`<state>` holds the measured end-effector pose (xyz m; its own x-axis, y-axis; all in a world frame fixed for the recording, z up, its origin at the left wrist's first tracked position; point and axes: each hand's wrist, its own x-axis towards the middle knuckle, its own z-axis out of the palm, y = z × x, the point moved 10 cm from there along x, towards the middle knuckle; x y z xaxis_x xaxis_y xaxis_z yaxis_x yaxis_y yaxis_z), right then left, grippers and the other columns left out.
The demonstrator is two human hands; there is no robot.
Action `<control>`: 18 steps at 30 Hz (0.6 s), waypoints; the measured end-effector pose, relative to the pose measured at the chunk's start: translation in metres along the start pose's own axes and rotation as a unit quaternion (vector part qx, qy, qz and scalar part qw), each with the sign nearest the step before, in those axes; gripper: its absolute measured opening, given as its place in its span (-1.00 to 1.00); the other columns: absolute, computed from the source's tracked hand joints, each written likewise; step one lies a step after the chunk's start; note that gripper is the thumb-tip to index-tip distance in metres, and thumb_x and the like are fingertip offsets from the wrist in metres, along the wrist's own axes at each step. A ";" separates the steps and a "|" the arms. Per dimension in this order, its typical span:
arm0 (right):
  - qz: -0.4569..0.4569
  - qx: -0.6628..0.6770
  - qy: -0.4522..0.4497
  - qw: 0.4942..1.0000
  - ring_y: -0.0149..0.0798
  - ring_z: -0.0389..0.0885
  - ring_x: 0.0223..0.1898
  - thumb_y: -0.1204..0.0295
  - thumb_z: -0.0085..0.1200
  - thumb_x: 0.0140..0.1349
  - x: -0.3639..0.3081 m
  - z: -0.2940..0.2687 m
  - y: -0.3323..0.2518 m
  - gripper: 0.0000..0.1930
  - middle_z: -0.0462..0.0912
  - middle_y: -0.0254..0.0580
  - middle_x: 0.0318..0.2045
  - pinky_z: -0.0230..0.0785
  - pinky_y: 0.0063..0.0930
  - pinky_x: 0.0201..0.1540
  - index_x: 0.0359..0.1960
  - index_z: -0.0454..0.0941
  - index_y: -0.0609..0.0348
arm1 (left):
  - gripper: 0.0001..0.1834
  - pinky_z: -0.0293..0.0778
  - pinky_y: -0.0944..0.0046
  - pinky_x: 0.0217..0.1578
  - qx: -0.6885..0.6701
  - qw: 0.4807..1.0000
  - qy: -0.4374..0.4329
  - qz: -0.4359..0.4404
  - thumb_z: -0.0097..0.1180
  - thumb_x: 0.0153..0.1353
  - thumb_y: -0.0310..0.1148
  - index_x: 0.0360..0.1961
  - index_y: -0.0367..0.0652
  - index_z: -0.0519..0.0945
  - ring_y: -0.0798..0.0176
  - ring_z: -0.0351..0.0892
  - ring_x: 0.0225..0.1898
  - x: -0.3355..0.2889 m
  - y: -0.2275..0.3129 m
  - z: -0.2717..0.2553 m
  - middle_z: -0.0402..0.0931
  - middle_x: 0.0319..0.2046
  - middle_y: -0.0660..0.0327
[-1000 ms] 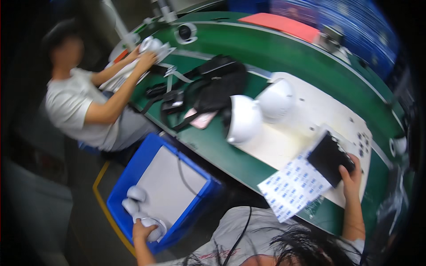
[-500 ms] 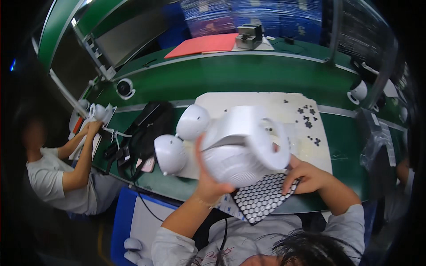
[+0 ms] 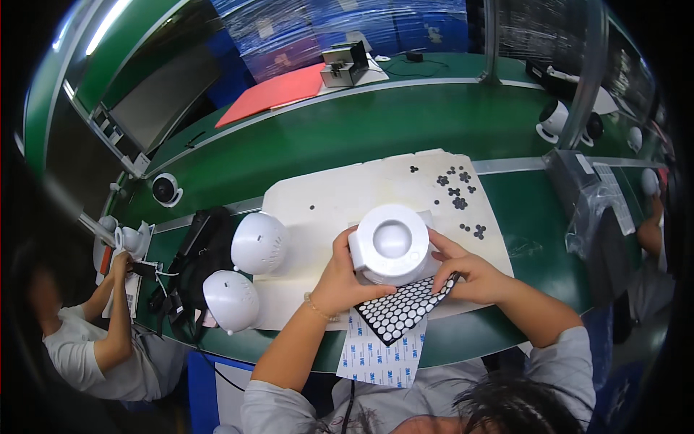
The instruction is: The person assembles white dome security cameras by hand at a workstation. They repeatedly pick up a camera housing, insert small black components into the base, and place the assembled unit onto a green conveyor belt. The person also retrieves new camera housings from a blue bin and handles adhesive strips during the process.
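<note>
A white camera-like device [image 3: 395, 269] sits base up in front of me, its ring-shaped base turned toward me. My left hand [image 3: 345, 278] grips its left side, fingers wrapped round the housing. In my right hand [image 3: 470, 273] is a black sheet of round white pads [image 3: 397, 312], pinched at its right corner; the index finger reaches along the device's right side. The left thumb lies at the sheet's upper left edge. Below the sheet hangs a piece of white backing paper with blue print [image 3: 376, 362]. Two white dome-shaped housings [image 3: 259, 243] stand to the left.
A cream board [image 3: 311, 181] lies under the device, with small black dot clusters [image 3: 460, 203] at its right. Black bags and cables [image 3: 189, 253] lie left. A plastic-wrapped grey box [image 3: 571, 181] stands right. A co-worker [image 3: 108, 325] works at far left.
The white device has been lowered from a raised, tilted hold to the board, its ring base now facing up. The view has shifted. Both hands keep their holds; more backing paper shows.
</note>
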<state>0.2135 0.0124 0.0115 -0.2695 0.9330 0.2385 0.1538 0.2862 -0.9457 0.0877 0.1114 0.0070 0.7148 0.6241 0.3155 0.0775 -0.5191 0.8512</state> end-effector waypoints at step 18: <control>0.072 0.159 0.126 0.977 -0.49 0.43 -0.20 0.51 0.02 0.16 0.013 0.008 -0.022 -0.75 0.48 -0.26 -0.24 0.29 -0.61 -0.11 -0.13 0.35 0.26 | -0.14 0.31 0.23 -0.02 -0.171 0.984 0.031 -0.030 0.19 -0.11 -0.66 0.19 -0.18 -0.03 0.22 0.41 -0.10 -0.037 0.058 -0.019 0.36 -0.16 0.07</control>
<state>0.1993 0.0165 0.0335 -0.0190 0.9940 0.1074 -0.1413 0.1037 -0.9845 0.0523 0.0690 0.0525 0.6710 0.6879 0.2766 -0.1280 -0.2600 0.9571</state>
